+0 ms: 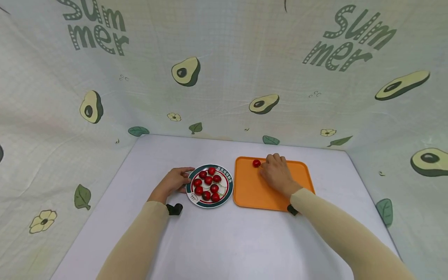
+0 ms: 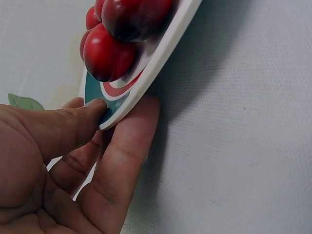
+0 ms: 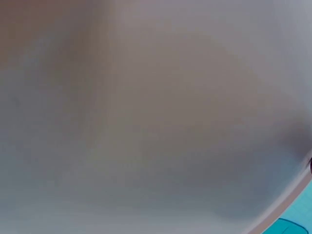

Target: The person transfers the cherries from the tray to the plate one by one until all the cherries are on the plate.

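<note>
A round plate (image 1: pixel 209 203) with a green rim band and red ring bears several red cherries (image 1: pixel 208 180). My left hand (image 1: pixel 173 179) pinches the plate's left edge. In the left wrist view, the thumb (image 2: pixel 80 122) lies on the rim and a finger (image 2: pixel 129 141) is under it. To the right of the plate lies an orange tray (image 1: pixel 250 190). Over its far part is my right hand (image 1: pixel 277 173), fingers bent downward beside a single cherry (image 1: pixel 256 163). Whether those fingers touch or hold anything is hidden; the right wrist view is mostly blurred.
Both things stand on a white table (image 1: pixel 224 241), side by side with a narrow gap. A cloth (image 1: pixel 224 77) printed with avocados, leaves and lettering rises behind the table and along its sides. Dark wrist-worn pieces (image 1: pixel 175 209) sit at both cuffs.
</note>
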`<state>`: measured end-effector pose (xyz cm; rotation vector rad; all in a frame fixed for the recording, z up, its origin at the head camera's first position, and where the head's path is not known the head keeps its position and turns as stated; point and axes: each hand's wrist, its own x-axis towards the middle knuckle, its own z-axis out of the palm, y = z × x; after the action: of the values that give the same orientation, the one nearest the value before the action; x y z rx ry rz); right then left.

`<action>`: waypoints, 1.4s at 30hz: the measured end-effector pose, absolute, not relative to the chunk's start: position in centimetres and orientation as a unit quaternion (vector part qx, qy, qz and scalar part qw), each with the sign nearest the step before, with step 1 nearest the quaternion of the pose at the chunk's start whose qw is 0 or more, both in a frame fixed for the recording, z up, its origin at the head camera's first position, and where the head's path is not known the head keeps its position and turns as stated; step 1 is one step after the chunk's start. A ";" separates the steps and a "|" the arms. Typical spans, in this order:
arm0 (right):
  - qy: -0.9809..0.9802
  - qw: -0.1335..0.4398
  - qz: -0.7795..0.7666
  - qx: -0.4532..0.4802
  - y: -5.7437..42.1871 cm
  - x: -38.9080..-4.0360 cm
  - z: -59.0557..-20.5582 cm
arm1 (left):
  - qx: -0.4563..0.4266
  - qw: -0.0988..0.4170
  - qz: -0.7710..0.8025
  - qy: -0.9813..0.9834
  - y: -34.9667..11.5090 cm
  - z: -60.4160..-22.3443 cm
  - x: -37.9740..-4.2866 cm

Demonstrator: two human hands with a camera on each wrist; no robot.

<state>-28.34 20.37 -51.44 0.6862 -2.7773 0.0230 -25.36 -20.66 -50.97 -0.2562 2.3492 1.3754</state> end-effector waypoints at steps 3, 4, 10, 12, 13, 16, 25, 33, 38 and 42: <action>-0.962 0.135 -0.003 0.238 20.3 -28.4 -51.5 | -0.091 0.202 0.494 0.841 -20.7 -51.0 -25.3; -0.961 0.135 -0.006 0.239 20.3 -28.4 -51.5 | -0.091 0.202 0.494 0.840 -20.7 -51.0 -25.3; -0.960 0.139 -0.021 0.244 20.3 -28.5 -51.5 | -0.095 0.203 0.496 0.839 -20.7 -51.1 -25.4; -0.960 0.139 -0.020 0.243 20.2 -28.6 -51.5 | -0.093 0.203 0.496 0.839 -20.7 -51.1 -25.4; -0.960 0.138 -0.019 0.242 20.2 -28.6 -51.4 | -0.092 0.202 0.498 0.838 -20.7 -51.1 -25.4; -0.962 0.134 -0.023 0.238 20.1 -28.7 -51.3 | -0.088 0.200 0.500 0.838 -20.7 -51.1 -25.4; -0.964 0.125 -0.042 0.231 19.9 -29.0 -51.3 | -0.110 0.200 0.499 0.836 -20.5 -51.1 -25.5; -0.946 0.193 -0.023 0.260 20.0 -29.4 -51.4 | -0.100 0.199 0.500 0.837 -20.5 -51.1 -25.4; -0.932 0.226 -0.027 0.281 20.0 -29.3 -51.3 | -0.096 0.200 0.494 0.841 -20.7 -51.1 -25.5; -0.924 0.237 -0.031 0.298 19.8 -29.0 -51.1 | -0.102 0.204 0.492 0.840 -20.7 -51.1 -25.5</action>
<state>-29.02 19.82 -51.08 0.8162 -2.5341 -0.0839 -25.53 -20.65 -51.05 -0.2832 2.3448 1.3721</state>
